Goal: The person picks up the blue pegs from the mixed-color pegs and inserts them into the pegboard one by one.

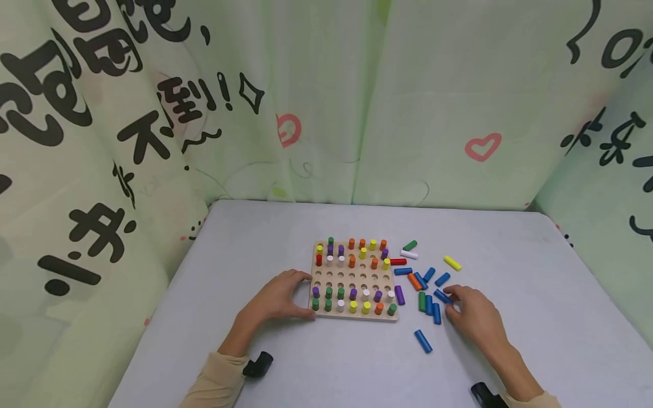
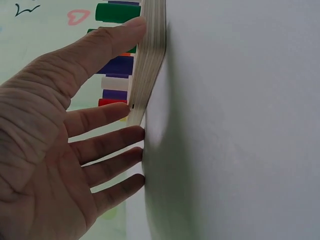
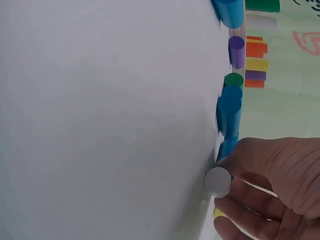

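Note:
A wooden pegboard lies on the table, with coloured pegs upright in its far and near rows and bare holes across the middle. My left hand is at the board's left side, fingers extended; in the left wrist view the thumb touches the board's edge. To the right of the board, my right hand pinches a peg between thumb and fingers. Its round end looks pale grey in the right wrist view. At those fingertips in the head view is a blue peg.
Several loose pegs lie right of the board, mostly blue, among them a purple peg, a green peg and a yellow peg. One blue peg lies nearer me. A patterned curtain hangs around the white table.

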`<action>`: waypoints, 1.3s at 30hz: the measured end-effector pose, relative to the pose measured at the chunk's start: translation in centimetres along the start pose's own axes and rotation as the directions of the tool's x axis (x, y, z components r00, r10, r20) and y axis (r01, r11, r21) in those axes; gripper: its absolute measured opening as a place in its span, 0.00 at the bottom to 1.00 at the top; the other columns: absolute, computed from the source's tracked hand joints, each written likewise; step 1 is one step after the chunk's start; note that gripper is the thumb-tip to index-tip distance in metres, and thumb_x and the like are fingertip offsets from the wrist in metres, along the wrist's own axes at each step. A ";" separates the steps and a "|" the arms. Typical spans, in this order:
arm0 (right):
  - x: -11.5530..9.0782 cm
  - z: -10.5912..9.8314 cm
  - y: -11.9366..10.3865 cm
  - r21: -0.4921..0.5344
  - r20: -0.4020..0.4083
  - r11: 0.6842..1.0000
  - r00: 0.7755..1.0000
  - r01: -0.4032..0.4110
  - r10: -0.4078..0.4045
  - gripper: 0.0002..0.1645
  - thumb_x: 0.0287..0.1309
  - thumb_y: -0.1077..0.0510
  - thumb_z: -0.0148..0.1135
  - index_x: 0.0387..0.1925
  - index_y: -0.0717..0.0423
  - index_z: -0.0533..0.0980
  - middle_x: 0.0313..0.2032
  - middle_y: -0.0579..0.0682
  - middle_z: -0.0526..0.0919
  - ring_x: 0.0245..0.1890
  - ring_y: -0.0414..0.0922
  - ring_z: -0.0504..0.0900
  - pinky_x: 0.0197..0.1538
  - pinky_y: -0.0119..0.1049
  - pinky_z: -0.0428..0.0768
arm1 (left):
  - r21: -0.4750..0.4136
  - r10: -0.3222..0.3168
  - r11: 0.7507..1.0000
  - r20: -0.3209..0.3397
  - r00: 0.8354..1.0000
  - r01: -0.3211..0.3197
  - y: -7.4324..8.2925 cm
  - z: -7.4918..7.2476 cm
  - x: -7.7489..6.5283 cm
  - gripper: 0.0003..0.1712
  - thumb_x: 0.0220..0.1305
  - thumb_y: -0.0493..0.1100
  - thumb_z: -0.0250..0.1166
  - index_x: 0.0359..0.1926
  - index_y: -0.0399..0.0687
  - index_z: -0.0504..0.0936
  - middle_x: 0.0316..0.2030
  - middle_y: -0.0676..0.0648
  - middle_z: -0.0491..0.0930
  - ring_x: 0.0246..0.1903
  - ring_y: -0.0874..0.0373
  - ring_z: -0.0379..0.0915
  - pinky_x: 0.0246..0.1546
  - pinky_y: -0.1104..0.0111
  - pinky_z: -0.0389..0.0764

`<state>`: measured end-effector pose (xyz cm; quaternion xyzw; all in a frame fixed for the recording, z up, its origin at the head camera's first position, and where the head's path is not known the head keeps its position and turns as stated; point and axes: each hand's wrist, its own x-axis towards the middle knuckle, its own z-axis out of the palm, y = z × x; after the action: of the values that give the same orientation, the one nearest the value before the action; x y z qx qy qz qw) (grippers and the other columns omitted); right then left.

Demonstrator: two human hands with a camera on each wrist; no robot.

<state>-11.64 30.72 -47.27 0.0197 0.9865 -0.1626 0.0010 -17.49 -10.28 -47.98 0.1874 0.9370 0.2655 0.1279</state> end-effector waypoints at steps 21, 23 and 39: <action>-0.6 -0.6 -1.9 0.229 -0.172 0.972 0.985 0.063 -0.023 0.20 0.60 0.65 0.67 0.54 0.67 0.79 0.45 0.61 0.83 0.42 0.54 0.83 0.40 0.33 0.84 | -0.024 -0.021 0.999 0.007 1.000 0.021 0.4 -0.2 -0.1 0.48 0.45 0.60 0.83 0.65 0.46 0.76 0.65 0.42 0.76 0.66 0.45 0.71 0.67 0.50 0.73; -0.6 -0.8 -2.2 0.240 -0.178 0.968 0.984 0.072 -0.029 0.20 0.61 0.65 0.68 0.54 0.66 0.79 0.45 0.61 0.83 0.42 0.54 0.83 0.38 0.27 0.82 | -0.025 -0.017 1.000 0.006 1.000 0.017 0.4 -0.2 -0.1 0.47 0.45 0.59 0.83 0.64 0.46 0.76 0.65 0.42 0.77 0.66 0.44 0.71 0.67 0.49 0.73; -0.3 -1.1 -5.7 0.316 -0.187 0.941 0.980 0.120 -0.062 0.21 0.61 0.67 0.67 0.56 0.64 0.78 0.48 0.60 0.83 0.44 0.52 0.84 0.46 0.43 0.88 | -0.032 -0.021 0.999 0.021 1.000 0.021 0.3 -0.1 0.0 0.48 0.45 0.59 0.83 0.64 0.45 0.76 0.65 0.42 0.76 0.66 0.44 0.70 0.67 0.49 0.73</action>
<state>-11.55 25.69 -44.38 -0.0121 0.9422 -0.3207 -0.0959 -17.45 -10.07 -47.71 0.1783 0.9331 0.2773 0.1435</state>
